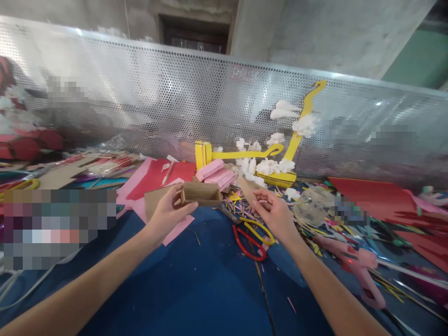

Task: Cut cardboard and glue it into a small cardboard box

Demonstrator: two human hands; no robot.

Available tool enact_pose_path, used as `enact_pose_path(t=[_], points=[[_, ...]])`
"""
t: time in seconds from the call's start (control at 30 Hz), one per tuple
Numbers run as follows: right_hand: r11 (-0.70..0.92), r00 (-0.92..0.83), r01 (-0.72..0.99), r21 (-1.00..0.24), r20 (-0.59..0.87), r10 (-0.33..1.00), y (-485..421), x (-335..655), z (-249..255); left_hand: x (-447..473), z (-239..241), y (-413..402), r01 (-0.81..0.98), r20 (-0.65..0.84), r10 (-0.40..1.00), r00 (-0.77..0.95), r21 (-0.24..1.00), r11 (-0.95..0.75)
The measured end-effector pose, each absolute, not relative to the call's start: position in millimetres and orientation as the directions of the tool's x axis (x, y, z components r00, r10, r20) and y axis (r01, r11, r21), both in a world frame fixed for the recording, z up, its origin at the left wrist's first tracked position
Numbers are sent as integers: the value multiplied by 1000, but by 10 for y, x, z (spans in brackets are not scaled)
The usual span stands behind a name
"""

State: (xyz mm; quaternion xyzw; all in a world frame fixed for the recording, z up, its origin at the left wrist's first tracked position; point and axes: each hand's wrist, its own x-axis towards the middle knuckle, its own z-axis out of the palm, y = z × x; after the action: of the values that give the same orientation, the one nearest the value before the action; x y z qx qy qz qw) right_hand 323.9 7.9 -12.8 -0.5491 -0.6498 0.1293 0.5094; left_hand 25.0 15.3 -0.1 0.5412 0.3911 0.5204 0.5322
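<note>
- Left hand (pixel 167 211): the grip pinches the box (pixel 202 193) by its left end wall, thumb on the near side and fingers behind.
- The box is open-topped cardboard. It is held roughly level just above the tabletop (pixel 196 284), in front of the pink blocks (pixel 216 174).
- Right hand (pixel 276 211): to the right of the box and apart from it, palm turned up, fingers half curled. I cannot tell whether this grip pinches anything; nothing shows between the fingertips.
- Under the right hand, red scissors (pixel 249 242) and a yellow pair lie among paper scraps (pixel 238 198). A glue gun (pixel 362 270) lies further right, well apart.
- Risk, my judgement: the box hangs from one end only. The thin wall could buckle, or the free end could swing down if the pinch slackens.
- Risk: the right wrist is low over the scissors, so lowering the hand could snag the handles.
- Risk: the scraps are loose, so a box set down on them may rock.
</note>
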Motion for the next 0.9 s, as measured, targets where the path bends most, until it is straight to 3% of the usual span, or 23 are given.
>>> enact_pose_path(t=[0.17,0.37,0.53,0.63,0.77,0.9], points=[[330,148,796,-508,691,708,53,3253,-122,257,12,164,-100,214,959,185,975,-198],[283,151,830,-481,681,717,106,3341,-199,253,-117,225,-13,285,905,315,955,-296],[348,35,825,-446,654,756,85,3184,-248,221,-227,179,274,262,869,420,876,-397],[386,-26,812,-439,633,774,55,3084,-262,160,-142,198,344,271,862,428,833,-433],[416,-76,805,-424,621,780,7,3024,-236,-20,1,355,399,330,920,211,830,-389],[422,-113,805,-417,592,798,-28,3013,-207,-243,-14,482,698,348,924,157,623,-353]])
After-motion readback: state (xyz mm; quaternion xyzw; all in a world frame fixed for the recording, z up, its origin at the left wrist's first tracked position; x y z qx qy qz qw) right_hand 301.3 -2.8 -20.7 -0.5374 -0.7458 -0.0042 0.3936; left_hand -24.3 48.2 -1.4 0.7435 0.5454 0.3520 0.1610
